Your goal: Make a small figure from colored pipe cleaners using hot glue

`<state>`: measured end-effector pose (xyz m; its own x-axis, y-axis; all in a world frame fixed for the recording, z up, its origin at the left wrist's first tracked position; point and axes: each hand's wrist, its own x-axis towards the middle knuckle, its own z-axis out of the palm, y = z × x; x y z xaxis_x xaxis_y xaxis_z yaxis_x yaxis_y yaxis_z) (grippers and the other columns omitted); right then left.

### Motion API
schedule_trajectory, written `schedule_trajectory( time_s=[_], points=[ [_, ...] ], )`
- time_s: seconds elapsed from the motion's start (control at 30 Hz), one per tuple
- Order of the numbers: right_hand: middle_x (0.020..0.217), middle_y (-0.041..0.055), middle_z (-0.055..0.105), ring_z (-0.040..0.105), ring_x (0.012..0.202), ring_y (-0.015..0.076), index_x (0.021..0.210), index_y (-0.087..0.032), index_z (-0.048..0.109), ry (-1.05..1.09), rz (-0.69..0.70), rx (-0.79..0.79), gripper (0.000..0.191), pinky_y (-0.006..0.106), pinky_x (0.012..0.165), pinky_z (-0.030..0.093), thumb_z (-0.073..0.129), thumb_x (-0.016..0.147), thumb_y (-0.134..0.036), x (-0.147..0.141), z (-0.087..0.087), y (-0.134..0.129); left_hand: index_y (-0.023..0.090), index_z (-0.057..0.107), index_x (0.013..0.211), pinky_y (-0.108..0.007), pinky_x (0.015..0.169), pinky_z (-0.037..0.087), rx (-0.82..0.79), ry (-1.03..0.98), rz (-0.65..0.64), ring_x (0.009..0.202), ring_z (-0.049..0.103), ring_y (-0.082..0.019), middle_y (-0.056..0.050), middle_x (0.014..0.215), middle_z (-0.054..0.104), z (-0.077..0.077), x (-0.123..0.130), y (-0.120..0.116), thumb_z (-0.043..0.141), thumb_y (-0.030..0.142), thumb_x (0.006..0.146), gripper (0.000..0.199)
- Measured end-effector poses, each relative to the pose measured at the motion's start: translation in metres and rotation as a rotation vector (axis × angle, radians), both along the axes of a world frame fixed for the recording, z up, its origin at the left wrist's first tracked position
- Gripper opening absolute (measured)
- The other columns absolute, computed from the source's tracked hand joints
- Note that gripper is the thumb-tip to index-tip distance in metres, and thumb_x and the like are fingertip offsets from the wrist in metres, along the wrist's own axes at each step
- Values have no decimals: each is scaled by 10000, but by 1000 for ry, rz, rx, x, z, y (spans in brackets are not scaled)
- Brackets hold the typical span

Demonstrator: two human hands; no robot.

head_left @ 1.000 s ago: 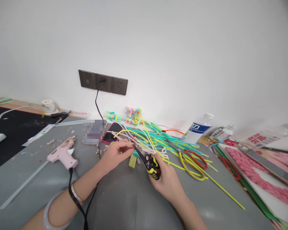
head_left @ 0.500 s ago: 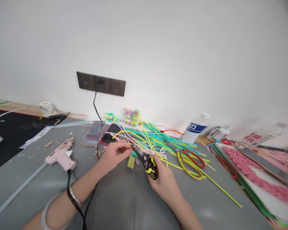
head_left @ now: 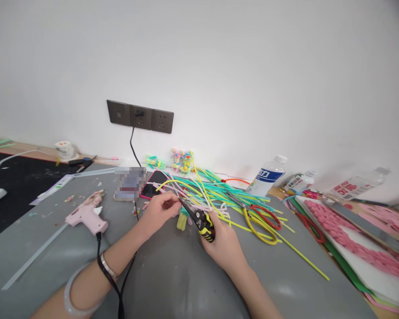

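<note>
My right hand [head_left: 222, 239] is wrapped round the black and yellow handles of a pair of pliers [head_left: 199, 218]. The jaws point up and left, their tip beside the fingertips of my left hand [head_left: 159, 212]. Thumb and fingers of that left hand are pinched together; whatever lies between them is too small to make out. Just below the jaws is a small yellow-green fuzzy piece [head_left: 181, 221] on the grey table. Behind both hands spreads a pile of teal, yellow and lilac pipe cleaners [head_left: 216, 190].
A pink glue gun [head_left: 88, 215] lies at the left, its black cable passing over my left forearm. Scissors [head_left: 261, 221] rest right of the pile. A bottle [head_left: 267, 177] stands near the wall. Small fuzzy figures [head_left: 182, 161] stand behind. Pink braided work [head_left: 349, 235] lies far right.
The pliers and my right hand have shifted slightly left and up. The jaws look closer together. The whole view has moved a little.
</note>
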<state>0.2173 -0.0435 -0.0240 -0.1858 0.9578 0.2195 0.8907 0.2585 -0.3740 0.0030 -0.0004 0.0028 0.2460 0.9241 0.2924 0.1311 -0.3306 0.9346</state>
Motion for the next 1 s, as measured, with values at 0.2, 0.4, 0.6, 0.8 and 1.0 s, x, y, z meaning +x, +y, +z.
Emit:
schedule_trajectory(
  time_s=[0.2, 0.4, 0.6, 0.8, 1.0],
  points=[
    [711, 24, 657, 626, 630, 224, 972, -223, 463, -7, -2, -14, 265, 243, 526, 304, 548, 722, -211, 0, 1, -1, 166, 547, 678, -215, 592, 397, 22, 18, 1, 636, 459, -115, 19, 668, 492, 0, -2, 0, 550, 283, 823, 187],
    [700, 29, 659, 631, 636, 231, 966, -221, 478, -20, -13, -29, 249, 245, 525, 298, 550, 727, -205, 0, 2, 1, 166, 553, 680, -214, 589, 393, 20, 19, -18, 629, 462, -113, 19, 663, 498, 1, -2, -1, 543, 305, 842, 214],
    [756, 56, 693, 652, 689, 244, 979, -211, 508, -11, -24, -35, 255, 247, 545, 317, 547, 727, -200, -2, 1, 2, 164, 557, 679, -220, 610, 411, 40, 36, -15, 647, 484, -119, 10, 678, 522, 3, -1, -1, 549, 298, 843, 211],
    [713, 28, 662, 627, 634, 228, 970, -218, 505, 45, -29, -9, 263, 249, 535, 323, 542, 711, -194, -4, 3, -3, 160, 605, 719, -223, 614, 420, 51, 64, 9, 668, 514, -128, -3, 707, 563, -1, -4, 2, 552, 301, 853, 201],
    [636, -33, 514, 497, 530, 167, 926, -231, 473, 327, -40, 139, 193, 244, 514, 359, 508, 737, -207, 7, 2, -7, 157, 690, 814, -231, 599, 438, 27, 20, 108, 679, 575, -150, -28, 742, 640, 1, -9, 6, 597, 386, 852, 250]
  ],
)
